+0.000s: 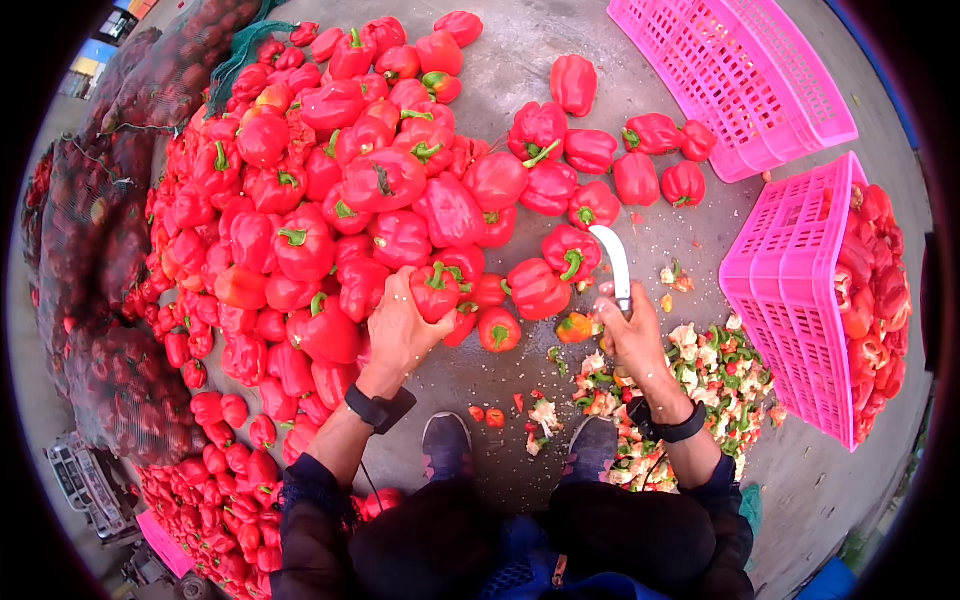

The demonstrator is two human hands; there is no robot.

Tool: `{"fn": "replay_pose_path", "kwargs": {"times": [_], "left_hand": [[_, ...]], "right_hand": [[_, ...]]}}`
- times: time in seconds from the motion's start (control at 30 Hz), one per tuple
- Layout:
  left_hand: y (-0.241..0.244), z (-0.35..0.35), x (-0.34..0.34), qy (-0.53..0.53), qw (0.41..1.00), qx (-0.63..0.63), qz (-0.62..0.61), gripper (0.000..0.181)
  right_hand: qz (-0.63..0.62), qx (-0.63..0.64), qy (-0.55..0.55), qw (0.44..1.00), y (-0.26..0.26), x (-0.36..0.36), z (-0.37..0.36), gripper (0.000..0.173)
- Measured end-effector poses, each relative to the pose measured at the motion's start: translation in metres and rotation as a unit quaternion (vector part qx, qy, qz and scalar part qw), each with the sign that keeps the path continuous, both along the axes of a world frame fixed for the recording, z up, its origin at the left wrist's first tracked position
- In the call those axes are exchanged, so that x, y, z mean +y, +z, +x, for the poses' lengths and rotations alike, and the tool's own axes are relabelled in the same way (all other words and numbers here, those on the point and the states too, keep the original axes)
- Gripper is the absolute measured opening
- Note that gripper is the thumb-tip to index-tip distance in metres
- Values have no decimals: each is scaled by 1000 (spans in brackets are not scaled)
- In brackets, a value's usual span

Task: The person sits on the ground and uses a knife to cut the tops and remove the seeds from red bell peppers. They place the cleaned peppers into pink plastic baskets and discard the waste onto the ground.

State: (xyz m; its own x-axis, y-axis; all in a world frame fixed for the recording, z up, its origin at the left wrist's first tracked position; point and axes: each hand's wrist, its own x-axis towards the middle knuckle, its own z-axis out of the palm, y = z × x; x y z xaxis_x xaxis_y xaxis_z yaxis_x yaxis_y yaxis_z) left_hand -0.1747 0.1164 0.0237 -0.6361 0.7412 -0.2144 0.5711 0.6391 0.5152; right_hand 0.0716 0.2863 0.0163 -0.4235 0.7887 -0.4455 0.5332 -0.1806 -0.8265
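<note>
My left hand [403, 324] grips a red bell pepper [433, 294] at the near edge of a large pile of red bell peppers [315, 240]. The pepper's green stem points up between thumb and fingers. In my right hand [632, 330] is a short knife with a curved blade [614, 259], its tip pointing up and to the left. The handle is mostly hidden by my fingers. Between the two hands lie a few loose peppers, among them a ribbed red one [538, 289]. Beneath my right hand spreads a heap of cut cores, seeds and green stems [712, 360].
A pink plastic crate [787, 300] of cut red peppers [874, 300] stands at the right, tilted in view. Another pink crate [750, 82] is behind it. Filled mesh sacks [97, 225] line the left side. My shoes [448, 442] rest on the concrete floor [517, 420]. A vehicle [86, 487] shows at lower left.
</note>
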Motion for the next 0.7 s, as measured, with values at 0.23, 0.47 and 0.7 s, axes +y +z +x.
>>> {"fn": "replay_pose_path", "kwargs": {"times": [0.23, 0.47, 0.7], "left_hand": [[-2, 29, -19, 129, 899, -330, 258, 65], [14, 56, 3, 116, 902, -289, 298, 63], [-4, 63, -2, 295, 745, -432, 414, 44]], "right_hand": [[-21, 30, 214, 976, 64, -72, -33, 20], [133, -41, 260, 955, 65, -77, -42, 26], [99, -20, 288, 952, 26, -102, 5, 22]]}}
